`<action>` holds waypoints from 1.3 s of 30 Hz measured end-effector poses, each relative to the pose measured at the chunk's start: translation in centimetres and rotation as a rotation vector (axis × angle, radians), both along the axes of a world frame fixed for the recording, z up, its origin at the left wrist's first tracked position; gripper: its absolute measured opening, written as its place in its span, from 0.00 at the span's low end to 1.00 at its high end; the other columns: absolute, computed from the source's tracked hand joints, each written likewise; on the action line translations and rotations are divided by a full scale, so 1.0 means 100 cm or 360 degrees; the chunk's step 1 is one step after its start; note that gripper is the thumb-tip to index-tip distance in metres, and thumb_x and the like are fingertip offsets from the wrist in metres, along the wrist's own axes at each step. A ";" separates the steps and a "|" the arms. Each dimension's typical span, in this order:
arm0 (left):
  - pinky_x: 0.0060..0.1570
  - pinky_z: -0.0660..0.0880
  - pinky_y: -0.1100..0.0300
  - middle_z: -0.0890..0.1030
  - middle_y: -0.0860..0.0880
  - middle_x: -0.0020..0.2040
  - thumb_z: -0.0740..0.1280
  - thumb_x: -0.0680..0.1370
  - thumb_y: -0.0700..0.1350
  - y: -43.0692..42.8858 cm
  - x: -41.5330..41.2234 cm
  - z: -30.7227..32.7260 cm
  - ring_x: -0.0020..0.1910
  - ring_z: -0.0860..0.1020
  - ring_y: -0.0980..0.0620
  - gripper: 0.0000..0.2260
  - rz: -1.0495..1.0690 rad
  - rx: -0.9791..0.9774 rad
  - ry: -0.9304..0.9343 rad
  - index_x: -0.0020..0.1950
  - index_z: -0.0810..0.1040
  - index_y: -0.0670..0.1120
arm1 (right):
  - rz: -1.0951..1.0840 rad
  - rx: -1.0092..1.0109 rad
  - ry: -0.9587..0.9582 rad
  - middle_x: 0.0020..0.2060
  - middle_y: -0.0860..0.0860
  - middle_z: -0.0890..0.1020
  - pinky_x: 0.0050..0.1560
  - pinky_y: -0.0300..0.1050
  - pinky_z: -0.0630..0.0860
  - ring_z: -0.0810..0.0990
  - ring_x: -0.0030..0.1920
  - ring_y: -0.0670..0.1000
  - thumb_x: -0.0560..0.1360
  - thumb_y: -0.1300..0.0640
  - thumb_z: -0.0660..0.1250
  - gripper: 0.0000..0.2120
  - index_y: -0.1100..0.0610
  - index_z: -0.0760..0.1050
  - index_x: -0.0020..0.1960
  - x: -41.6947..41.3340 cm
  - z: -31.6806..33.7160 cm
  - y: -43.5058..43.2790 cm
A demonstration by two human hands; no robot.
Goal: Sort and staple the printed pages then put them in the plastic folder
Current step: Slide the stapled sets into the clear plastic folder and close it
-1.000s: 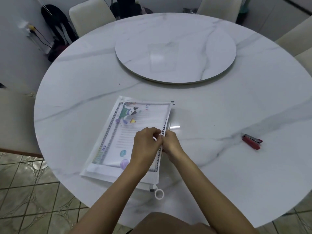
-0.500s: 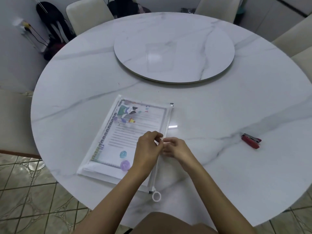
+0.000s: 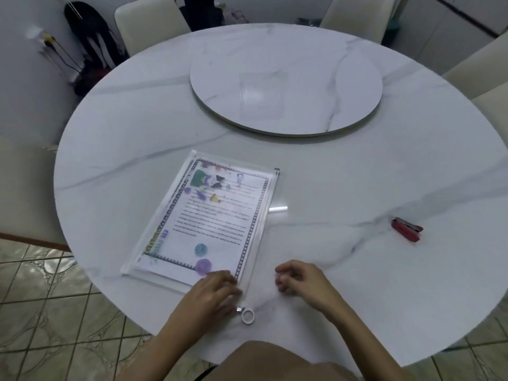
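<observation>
A clear plastic zip folder point(image 3: 231, 161) lies flat on the white marble table point(image 3: 371, 284), with the printed pages point(image 3: 217, 215) inside it, colourful page on top. My left hand point(image 3: 213, 294) rests on the folder's near right corner, its fingers blurred, just beside the zip slider and its white ring point(image 3: 247, 316). Apart from the folder, my right hand point(image 3: 301, 280) hovers to its right with fingers loosely curled and nothing in them. A red stapler point(image 3: 406, 229) lies far to the right.
A round marble turntable point(image 3: 343, 78) sits at the table's centre with a clear plastic sheet point(image 3: 262, 94) on it. Cream chairs point(image 3: 148, 20) stand around the table. A dark bag point(image 3: 90, 42) leans by the wall at back left.
Both hands were pinching the folder's zip edge at mid-length. My left hand has slid down to the near corner, my right hand has let go and moved right. The pages lie flatter inside.
</observation>
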State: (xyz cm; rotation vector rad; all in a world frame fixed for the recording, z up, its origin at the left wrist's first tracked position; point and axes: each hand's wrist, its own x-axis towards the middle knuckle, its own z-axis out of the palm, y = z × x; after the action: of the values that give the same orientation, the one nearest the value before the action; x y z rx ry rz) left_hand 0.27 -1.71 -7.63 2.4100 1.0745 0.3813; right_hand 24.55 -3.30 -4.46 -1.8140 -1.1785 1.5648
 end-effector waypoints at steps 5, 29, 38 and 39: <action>0.51 0.71 0.65 0.79 0.49 0.55 0.72 0.66 0.52 -0.001 -0.007 -0.009 0.54 0.77 0.53 0.16 -0.0125 0.0112 0.0107 0.52 0.79 0.50 | 0.0130 -0.0031 0.0034 0.42 0.54 0.84 0.47 0.40 0.80 0.84 0.43 0.50 0.75 0.64 0.64 0.07 0.56 0.77 0.51 -0.015 0.000 -0.008; 0.47 0.77 0.62 0.84 0.47 0.44 0.69 0.74 0.39 0.016 0.032 0.022 0.45 0.81 0.52 0.04 -0.0033 0.0870 -0.0426 0.46 0.83 0.40 | -0.0325 -0.0117 0.0310 0.27 0.52 0.79 0.30 0.39 0.74 0.76 0.25 0.48 0.73 0.60 0.69 0.07 0.60 0.80 0.38 -0.036 0.042 0.008; 0.45 0.78 0.61 0.84 0.47 0.42 0.71 0.73 0.39 0.026 0.034 0.024 0.44 0.82 0.52 0.03 -0.0095 0.0923 -0.0429 0.44 0.83 0.41 | -0.0541 -0.0121 0.0391 0.27 0.54 0.78 0.32 0.40 0.76 0.76 0.26 0.50 0.74 0.65 0.66 0.08 0.63 0.79 0.37 -0.041 0.033 0.019; 0.45 0.78 0.61 0.84 0.47 0.42 0.71 0.73 0.39 0.027 0.035 0.025 0.44 0.82 0.53 0.03 -0.0107 0.0922 -0.0440 0.44 0.83 0.41 | -0.0567 -0.0115 0.0381 0.27 0.53 0.78 0.32 0.40 0.76 0.76 0.26 0.50 0.74 0.64 0.66 0.08 0.62 0.79 0.37 -0.042 0.031 0.021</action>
State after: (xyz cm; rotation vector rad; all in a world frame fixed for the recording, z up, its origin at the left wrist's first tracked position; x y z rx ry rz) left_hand 3.76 0.97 -5.14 2.7549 0.8346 1.0934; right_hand 20.40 -1.20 -1.39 -1.7087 -0.6563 1.5731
